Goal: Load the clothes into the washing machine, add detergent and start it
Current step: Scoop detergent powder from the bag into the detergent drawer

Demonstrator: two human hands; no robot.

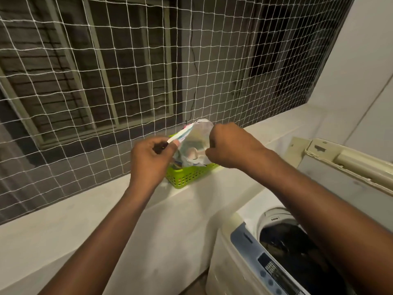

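The left hand (152, 159) pinches one edge and the right hand (230, 145) pinches the other of the crinkly white plastic detergent bag (192, 143), held upright over the green plastic basket (187, 175), with the white washing machine's open tub (295, 252) at five o'clock, nearer the right hand.

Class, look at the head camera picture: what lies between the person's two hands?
In the head view, the detergent pouch lies between the left hand and right hand, held open by both, just above the green basket on the ledge.
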